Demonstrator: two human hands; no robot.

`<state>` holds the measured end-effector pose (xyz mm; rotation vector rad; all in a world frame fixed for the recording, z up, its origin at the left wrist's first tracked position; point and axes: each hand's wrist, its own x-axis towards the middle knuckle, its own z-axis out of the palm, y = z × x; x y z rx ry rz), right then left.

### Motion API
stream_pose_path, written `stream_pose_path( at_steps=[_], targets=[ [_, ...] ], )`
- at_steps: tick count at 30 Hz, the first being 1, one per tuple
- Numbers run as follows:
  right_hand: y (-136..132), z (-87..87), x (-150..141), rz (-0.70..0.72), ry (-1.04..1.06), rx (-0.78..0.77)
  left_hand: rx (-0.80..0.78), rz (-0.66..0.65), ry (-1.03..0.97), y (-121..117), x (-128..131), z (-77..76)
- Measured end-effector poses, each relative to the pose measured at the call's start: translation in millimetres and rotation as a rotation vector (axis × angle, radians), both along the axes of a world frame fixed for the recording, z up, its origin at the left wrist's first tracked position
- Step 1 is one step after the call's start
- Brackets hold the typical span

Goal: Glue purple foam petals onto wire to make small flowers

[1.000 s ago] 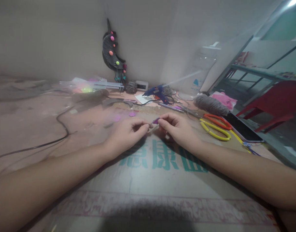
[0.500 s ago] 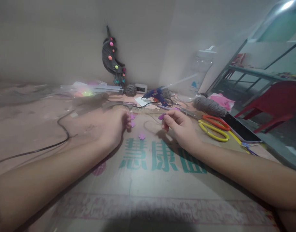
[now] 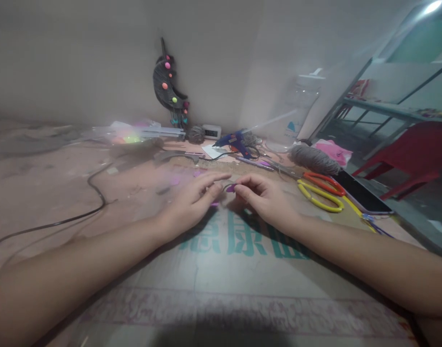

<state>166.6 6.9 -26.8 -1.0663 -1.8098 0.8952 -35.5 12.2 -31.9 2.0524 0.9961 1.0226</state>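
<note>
My right hand [image 3: 266, 195] pinches a small purple piece [image 3: 230, 188], likely one of the flower shapes, between thumb and fingertips. Facing it closely is my left hand [image 3: 194, 197], its index finger stretched out and its thumb apart below. A thin dark strand [image 3: 225, 186] curves between the left thumb tip and the purple piece; whether the left fingers touch it I cannot tell. Part of another purple piece [image 3: 214, 205] shows on the board under my left hand. Behind that hand, more purple shapes [image 3: 197, 173] look blurred.
A blue glue gun [image 3: 235, 140] lies at the back near grey yarn [image 3: 313, 158]. Scissors with orange and yellow handles [image 3: 320, 198] and a phone [image 3: 361, 193] lie at right. A decorated dark crescent [image 3: 165, 84] leans on the wall. A black cable [image 3: 94, 193] runs along the left.
My left hand has moved right from beside the purple flowers to just short of my right hand. The right hand, still pinching the purple piece, has shifted slightly left and lower.
</note>
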Motion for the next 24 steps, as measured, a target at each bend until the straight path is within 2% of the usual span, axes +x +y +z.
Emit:
stream_pose_path(
  at_steps=[3,6,10,16,20,24],
  targets=[
    [-0.4,0.5,0.1,0.013,0.011,-0.022,-0.049,-0.073,0.024,-1.2,1.1,-0.5],
    [-0.5,1.1,-0.5,0.015,0.000,-0.012,0.015,-0.084,0.074,1.0,0.3,-1.0],
    [-0.6,2.6,-1.1,0.005,-0.031,-0.013,0.165,-0.020,0.199,3.8,-1.9,1.3],
    [2.0,0.9,0.3,-0.052,-0.069,0.013,0.205,0.079,0.205,3.1,-2.4,0.7],
    [3.3,-0.4,0.8,-0.038,-0.069,0.008,0.171,0.117,0.187,1.7,-2.1,-0.6],
    [2.9,0.5,0.1,-0.030,-0.072,-0.007,0.028,0.111,0.159,1.0,-0.2,-1.2]
  ],
)
